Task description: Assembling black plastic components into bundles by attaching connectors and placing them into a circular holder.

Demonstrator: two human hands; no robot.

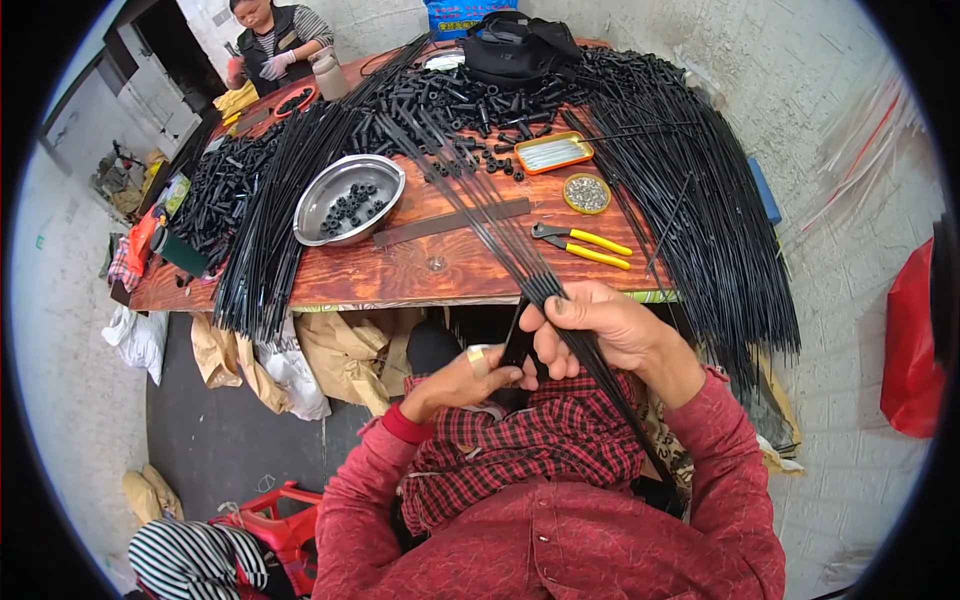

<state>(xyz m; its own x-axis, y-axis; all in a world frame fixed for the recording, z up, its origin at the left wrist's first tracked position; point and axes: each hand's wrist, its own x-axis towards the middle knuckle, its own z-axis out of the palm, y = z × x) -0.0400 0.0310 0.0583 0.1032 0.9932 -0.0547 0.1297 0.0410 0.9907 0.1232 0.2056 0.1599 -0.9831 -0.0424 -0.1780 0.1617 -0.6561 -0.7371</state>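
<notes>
My right hand (605, 325) is closed around a bundle of thin black rods (535, 283), thumb on top. The rods run from beside my lap up over the table edge, fanning out and blurring at the far end. Just left of it, my left hand (482, 376), with a tan strip wrapped round one finger or the thumb base, grips a short black bar-like piece (517, 338). That piece stands roughly upright close to the bundle; its lower part is hidden by my fingers. Both hands are above my checked apron (560, 430), at the table's near edge.
On the wooden table (400, 275) are a steel bowl (309, 205) of small black parts, a flat bar (455, 222), yellow-handled pincers (598, 250), a round tin (586, 194) and an orange-rimmed tray (524, 158). Black rod heaps (690, 200) flank them. A co-worker (275, 45) sits at far left.
</notes>
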